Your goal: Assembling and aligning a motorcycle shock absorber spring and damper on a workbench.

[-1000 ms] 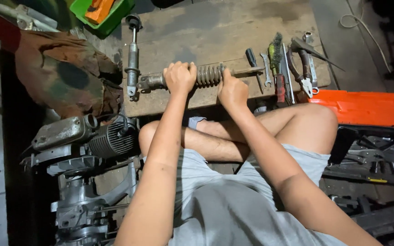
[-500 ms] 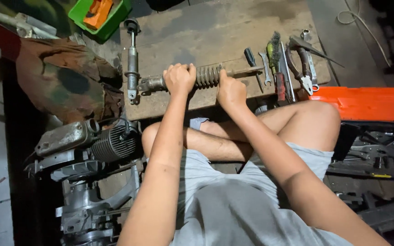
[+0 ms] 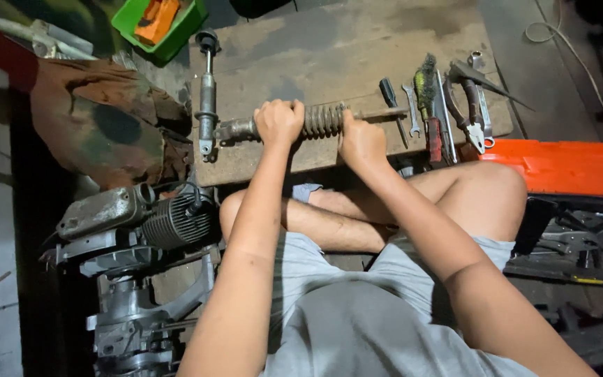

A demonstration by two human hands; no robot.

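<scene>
Our left hand [image 3: 278, 121] is clenched in a fist around the coil-spring shock absorber [image 3: 315, 120], just left of its ribbed grey coils, and our right hand [image 3: 361, 142] grips the same part at the coils' right end, fingers wrapped over it. The shock lies flat across the middle of the frame, near the front edge of a worn, stained wooden board [image 3: 357, 42], its thin rod pointing right. At its left end stands a second, slimmer metal damper [image 3: 207, 98], set crosswise with a round black eye on top. To the right lie a black-handled screwdriver [image 3: 389, 94], a flat spanner [image 3: 411, 105], a bristly wire brush [image 3: 426, 87] and pliers [image 3: 470, 112]. An orange plastic case [image 3: 560, 167] sits at the right edge. At lower left a finned, dull metal engine [image 3: 141, 230] rests beside a rumpled brown cloth [image 3: 99, 129]; a green bin [image 3: 162, 28] sits at upper left.
</scene>
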